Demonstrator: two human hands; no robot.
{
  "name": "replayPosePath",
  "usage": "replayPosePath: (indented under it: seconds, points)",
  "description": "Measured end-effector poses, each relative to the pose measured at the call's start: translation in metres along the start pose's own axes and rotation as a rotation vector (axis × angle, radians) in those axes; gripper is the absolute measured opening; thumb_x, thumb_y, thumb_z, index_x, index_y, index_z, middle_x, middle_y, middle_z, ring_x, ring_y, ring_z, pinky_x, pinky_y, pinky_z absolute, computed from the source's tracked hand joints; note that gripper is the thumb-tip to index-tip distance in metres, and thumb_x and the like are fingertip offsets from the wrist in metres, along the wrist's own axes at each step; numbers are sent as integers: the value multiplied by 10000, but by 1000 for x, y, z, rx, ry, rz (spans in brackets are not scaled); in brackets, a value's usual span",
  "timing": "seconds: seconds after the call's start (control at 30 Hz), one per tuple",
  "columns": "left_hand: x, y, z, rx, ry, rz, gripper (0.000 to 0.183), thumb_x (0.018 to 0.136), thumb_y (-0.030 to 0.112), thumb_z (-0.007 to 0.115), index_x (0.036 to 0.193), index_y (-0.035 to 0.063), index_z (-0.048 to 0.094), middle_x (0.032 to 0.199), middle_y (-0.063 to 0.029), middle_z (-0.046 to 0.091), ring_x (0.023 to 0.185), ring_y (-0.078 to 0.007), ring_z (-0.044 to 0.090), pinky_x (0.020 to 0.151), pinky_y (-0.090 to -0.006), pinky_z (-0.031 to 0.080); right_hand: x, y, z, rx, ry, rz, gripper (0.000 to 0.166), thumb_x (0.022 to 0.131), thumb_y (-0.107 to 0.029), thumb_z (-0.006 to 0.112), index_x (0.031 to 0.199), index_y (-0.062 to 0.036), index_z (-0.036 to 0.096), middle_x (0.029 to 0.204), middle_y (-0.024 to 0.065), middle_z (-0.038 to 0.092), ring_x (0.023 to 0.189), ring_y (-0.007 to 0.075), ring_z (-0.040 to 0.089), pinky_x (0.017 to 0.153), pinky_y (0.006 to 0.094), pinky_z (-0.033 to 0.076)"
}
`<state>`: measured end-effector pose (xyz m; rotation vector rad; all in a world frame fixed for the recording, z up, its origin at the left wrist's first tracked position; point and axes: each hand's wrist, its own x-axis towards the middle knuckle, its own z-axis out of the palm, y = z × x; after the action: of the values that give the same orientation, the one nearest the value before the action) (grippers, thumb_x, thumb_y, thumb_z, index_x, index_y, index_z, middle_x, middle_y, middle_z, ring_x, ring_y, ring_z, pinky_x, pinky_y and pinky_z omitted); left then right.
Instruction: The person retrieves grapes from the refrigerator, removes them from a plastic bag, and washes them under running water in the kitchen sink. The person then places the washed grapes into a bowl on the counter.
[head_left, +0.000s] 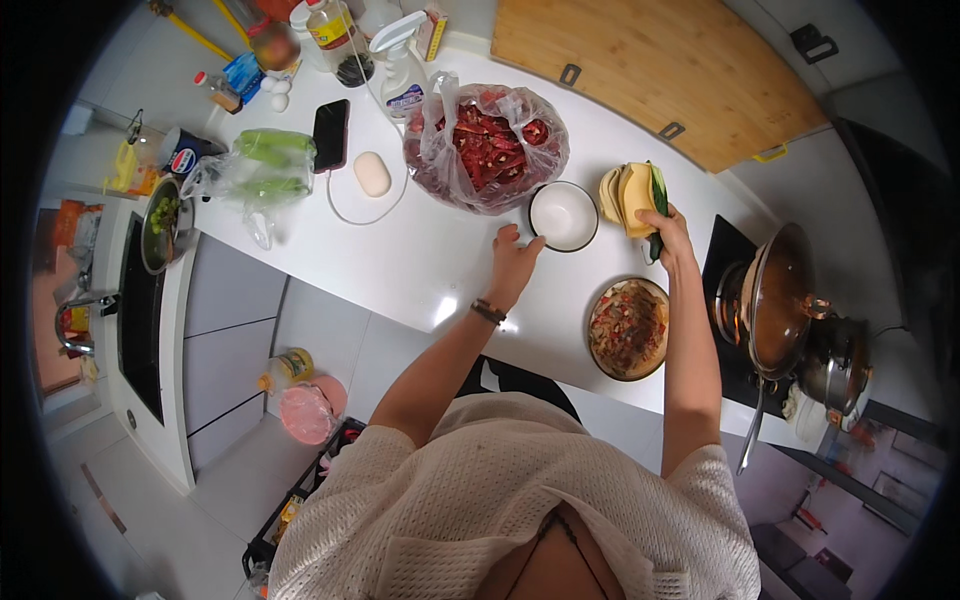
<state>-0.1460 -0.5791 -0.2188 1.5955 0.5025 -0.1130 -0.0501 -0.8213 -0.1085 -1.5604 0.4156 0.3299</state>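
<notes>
My left hand (516, 262) is beside the white bowl with a dark rim (564, 216), fingers apart and holding nothing. Its thumb is close to the rim; whether it touches cannot be told. In my right hand (670, 238) is a bundle of pale yellow folded food pieces (637, 196) with a long dark green vegetable (658, 189) along its right side. I hold the bundle above the counter, right of the bowl. Below it, a round dish of cooked food with red bits (628, 330) sits near the counter's front edge. The white bowl has nothing in it.
A plastic bag of cut dried red chillies (491, 146) stands behind the bowl. To the right, a lidded wok (780, 300) is over a lit burner (726, 304), its handle jutting forward. A phone (331, 135), a cable and bagged green vegetables (274, 165) lie left.
</notes>
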Motion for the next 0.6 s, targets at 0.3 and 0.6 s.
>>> replayPosePath:
  seconds: [0.3,0.6]
  points:
    - [5,49,31,-319,-207,-235,580,786,-53,403,1312,64,188,1255,-149,372,1064,-297,537,772,-415,568,86,84,-1,-608,295,-131,674,535,-275,826,1064,21,531,988,210,595,903,314,599,799,362,490]
    - [-61,58,-30,-639,-241,-407,556,768,-66,429,1230,143,200,1174,-161,408,995,-325,570,840,-494,525,60,57,-10,-747,268,-163,814,528,-555,766,1038,46,560,1046,242,576,967,337,574,857,425,451]
